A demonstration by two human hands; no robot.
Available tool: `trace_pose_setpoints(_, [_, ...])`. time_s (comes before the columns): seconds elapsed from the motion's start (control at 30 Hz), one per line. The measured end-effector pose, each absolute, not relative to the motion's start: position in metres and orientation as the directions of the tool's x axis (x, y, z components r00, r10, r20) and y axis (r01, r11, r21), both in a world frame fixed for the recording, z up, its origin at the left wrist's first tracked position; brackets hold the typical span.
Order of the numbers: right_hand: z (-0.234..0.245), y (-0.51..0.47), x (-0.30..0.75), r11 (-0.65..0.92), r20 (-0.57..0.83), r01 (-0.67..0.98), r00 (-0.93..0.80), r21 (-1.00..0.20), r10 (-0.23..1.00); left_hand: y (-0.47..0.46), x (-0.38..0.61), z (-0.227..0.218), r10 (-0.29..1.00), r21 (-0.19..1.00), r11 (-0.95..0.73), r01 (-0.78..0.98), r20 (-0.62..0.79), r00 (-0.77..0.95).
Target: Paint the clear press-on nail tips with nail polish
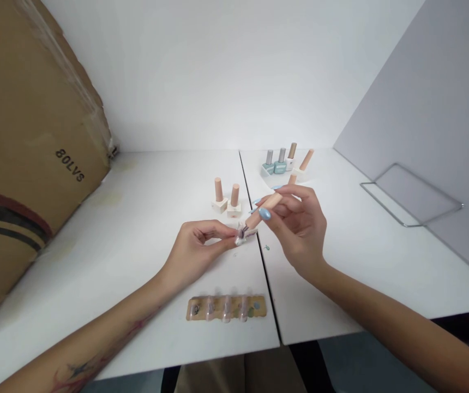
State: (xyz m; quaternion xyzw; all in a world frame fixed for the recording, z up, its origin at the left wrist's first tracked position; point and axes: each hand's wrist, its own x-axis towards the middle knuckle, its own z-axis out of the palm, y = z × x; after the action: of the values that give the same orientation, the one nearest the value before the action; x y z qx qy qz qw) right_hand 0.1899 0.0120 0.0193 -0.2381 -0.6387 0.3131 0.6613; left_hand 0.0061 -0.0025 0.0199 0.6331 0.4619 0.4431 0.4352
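Note:
My left hand pinches a small silvery-white nail piece between thumb and fingertips; its exact form is hard to make out. My right hand grips a beige polish-brush handle, whose lower end reaches that piece. Long pale blue nails show on my right fingers. Behind my hands stand two beige-capped bottles on white bases. Further back is a group of mint nail polish bottles. A tan strip of clear blister cups lies in front of my hands.
A large cardboard box leans in from the left over the white table, which has a seam running front to back. A wire stand rests against a grey panel on the right. White walls stand behind.

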Motion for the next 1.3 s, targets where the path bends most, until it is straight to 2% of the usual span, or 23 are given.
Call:
trace_pose_setpoints(0.1, [0.0197,0.0128,0.1901,0.654,0.649,-0.066,0.082,-0.754,0.756,-0.0022,0.0045,0.0197,0.971,0.960,-0.199,0.198,0.164,0.176])
trace_pose_setpoints(0.17, [0.0199,0.0130,0.1908,0.677,0.671,-0.059,0.095,-0.734,0.736,-0.0023,0.0035,0.0196,0.972,0.962,-0.193,0.192,0.160,0.173])
trace_pose_setpoints(0.3, [0.0193,0.0121,0.1902,0.740,0.748,-0.123,-0.035,-0.661,0.662,-0.0030,0.0039,0.0204,0.974,0.970,-0.166,0.178,0.133,0.186])
trace_pose_setpoints(0.37, [0.0189,0.0118,0.1892,0.726,0.738,-0.139,-0.059,-0.673,0.673,-0.0029,0.0046,0.0206,0.973,0.970,-0.164,0.177,0.130,0.190])
trace_pose_setpoints(0.5, [0.0189,0.0130,0.1888,0.658,0.655,-0.079,0.064,-0.749,0.753,-0.0019,0.0043,0.0200,0.974,0.970,-0.165,0.177,0.132,0.183])
trace_pose_setpoints(0.6, [0.0190,0.0135,0.1898,0.667,0.658,-0.070,0.116,-0.742,0.744,-0.0017,0.0038,0.0200,0.972,0.972,-0.167,0.163,0.136,0.190])
trace_pose_setpoints(0.73, [0.0190,0.0111,0.1895,0.733,0.742,-0.142,-0.019,-0.666,0.670,-0.0018,0.0046,0.0204,0.970,0.969,-0.174,0.176,0.138,0.198])
trace_pose_setpoints(0.8, [0.0192,0.0101,0.1888,0.729,0.743,-0.151,-0.066,-0.668,0.666,-0.0016,0.0047,0.0196,0.970,0.966,-0.181,0.186,0.144,0.196])
trace_pose_setpoints(0.93, [0.0203,0.0113,0.1887,0.695,0.694,-0.094,0.046,-0.713,0.719,-0.0012,0.0034,0.0163,0.968,0.964,-0.190,0.186,0.153,0.197])
trace_pose_setpoints(1.03, [0.0212,0.0119,0.1889,0.710,0.701,-0.055,0.117,-0.702,0.703,-0.0012,0.0025,0.0158,0.968,0.961,-0.196,0.193,0.159,0.192])
trace_pose_setpoints(1.17, [0.0194,0.0091,0.1868,0.785,0.790,-0.090,-0.030,-0.613,0.613,-0.0028,0.0027,0.0186,0.968,0.959,-0.207,0.195,0.173,0.180])
trace_pose_setpoints(1.23, [0.0179,0.0084,0.1856,0.787,0.792,-0.092,-0.087,-0.610,0.604,-0.0037,0.0028,0.0193,0.968,0.955,-0.212,0.206,0.175,0.181])
trace_pose_setpoints(1.3, [0.0174,0.0092,0.1853,0.771,0.774,-0.061,-0.056,-0.633,0.631,-0.0041,0.0029,0.0188,0.967,0.951,-0.220,0.219,0.183,0.177])
